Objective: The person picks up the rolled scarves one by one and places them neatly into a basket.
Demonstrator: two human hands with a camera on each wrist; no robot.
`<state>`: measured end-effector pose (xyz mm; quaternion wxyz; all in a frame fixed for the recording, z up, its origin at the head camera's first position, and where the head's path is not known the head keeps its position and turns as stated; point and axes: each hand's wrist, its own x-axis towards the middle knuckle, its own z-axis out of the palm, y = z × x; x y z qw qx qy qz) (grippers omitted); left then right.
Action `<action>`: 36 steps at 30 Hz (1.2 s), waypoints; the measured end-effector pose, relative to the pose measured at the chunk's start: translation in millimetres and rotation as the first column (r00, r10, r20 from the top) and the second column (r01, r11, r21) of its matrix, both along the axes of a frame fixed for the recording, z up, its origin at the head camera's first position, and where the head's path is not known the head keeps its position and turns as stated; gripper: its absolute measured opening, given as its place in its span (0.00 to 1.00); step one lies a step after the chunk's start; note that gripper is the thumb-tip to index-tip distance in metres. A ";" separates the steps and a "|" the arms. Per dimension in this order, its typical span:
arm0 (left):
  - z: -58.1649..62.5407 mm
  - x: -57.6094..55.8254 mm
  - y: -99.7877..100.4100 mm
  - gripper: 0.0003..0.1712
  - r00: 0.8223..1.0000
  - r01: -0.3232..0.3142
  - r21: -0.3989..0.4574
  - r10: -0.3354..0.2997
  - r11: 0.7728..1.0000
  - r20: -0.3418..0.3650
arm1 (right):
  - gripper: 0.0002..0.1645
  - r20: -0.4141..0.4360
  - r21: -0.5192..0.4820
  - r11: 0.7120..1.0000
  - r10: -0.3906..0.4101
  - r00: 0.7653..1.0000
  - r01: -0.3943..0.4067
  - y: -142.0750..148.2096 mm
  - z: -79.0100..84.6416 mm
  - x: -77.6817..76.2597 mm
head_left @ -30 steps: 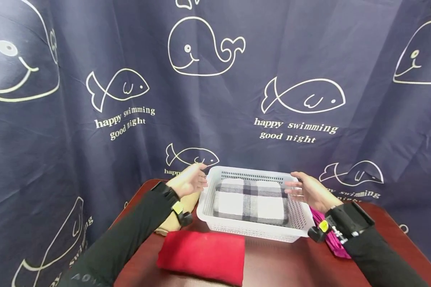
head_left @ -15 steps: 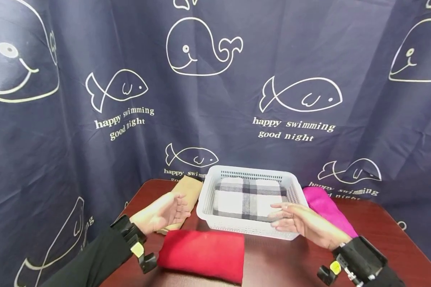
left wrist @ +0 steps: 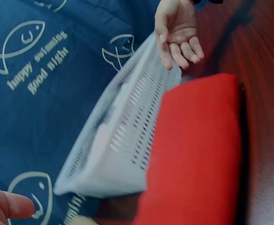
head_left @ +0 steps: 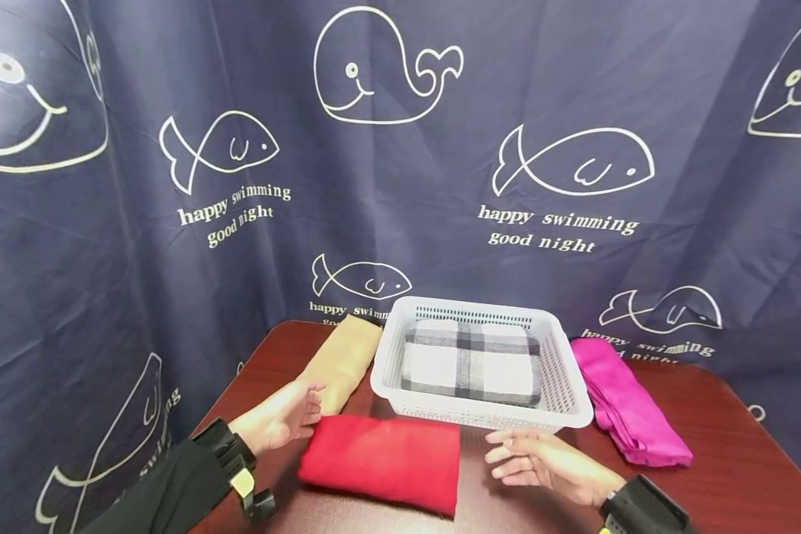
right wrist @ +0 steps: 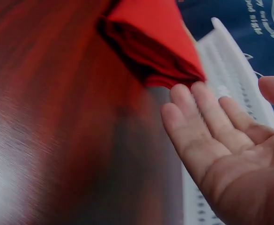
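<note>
A folded red cloth lies on the table in front of the white basket. Inside the basket rests a folded plaid cloth in white, grey and black. My left hand is at the red cloth's left end, fingers relaxed and holding nothing. Off the cloth's right end, my right hand has its palm turned inward and its fingers loosely extended. In the right wrist view the fingertips overlap the red cloth's folded edge. Only the left thumb side shows in the left wrist view.
A tan folded cloth lies left of the basket, a magenta one to its right. The reddish-brown table ends at a dark blue curtain printed with whales and fish.
Both hands have come away from the basket's sides and down toward the red cloth's two ends. Basket and cloths stay where they were; the head view has tilted slightly.
</note>
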<state>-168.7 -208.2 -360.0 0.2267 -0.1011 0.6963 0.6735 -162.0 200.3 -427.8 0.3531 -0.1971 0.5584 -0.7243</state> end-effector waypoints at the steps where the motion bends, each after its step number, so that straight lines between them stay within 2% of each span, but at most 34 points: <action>1: -4.6 1.2 -3.3 0.42 1.000 -0.003 0.008 0.003 1.000 0.013 | 0.19 0.011 0.015 1.000 -0.011 1.000 0.011 -1.9 -3.0 2.3; 3: -13.6 4.0 -8.8 0.42 0.999 0.004 0.012 -0.005 1.000 0.037 | 0.21 0.032 0.056 0.998 -0.041 0.999 0.039 -5.6 -8.2 6.9; 9: -38.3 8.4 -15.9 0.22 0.994 -0.020 -0.065 0.027 0.998 0.101 | 0.30 0.095 0.150 0.977 -0.165 0.982 0.150 -20.7 -20.5 15.3; 11: -43.1 8.5 -16.3 0.23 0.992 -0.037 -0.072 0.046 0.997 0.119 | 0.31 0.117 0.155 0.973 -0.189 0.975 0.170 -26.0 -23.9 16.8; 14: -47.4 8.8 -15.5 0.29 0.989 -0.054 -0.064 0.062 0.996 0.131 | 0.31 0.146 0.141 0.974 -0.199 0.969 0.179 -33.9 -27.5 17.7; 20: -53.5 9.9 -10.6 0.13 0.986 -0.067 -0.072 0.077 0.995 0.145 | 0.36 0.190 0.101 0.981 -0.181 0.965 0.164 -49.9 -28.3 15.7; 23: -57.5 9.2 -8.4 0.12 0.987 -0.055 -0.068 0.064 0.996 0.150 | 0.32 0.217 0.072 0.986 -0.161 0.963 0.148 -59.5 -28.2 13.6; 29: -68.0 7.9 -1.4 0.16 0.993 0.010 -0.022 -0.007 1.000 0.118 | 0.17 0.214 0.027 0.990 -0.139 0.967 0.136 -79.7 -29.9 9.6; 36: -75.9 7.9 2.6 0.14 0.998 0.050 0.066 -0.052 0.997 0.035 | 0.22 0.217 0.031 0.975 -0.222 0.950 0.221 -92.0 -34.7 9.1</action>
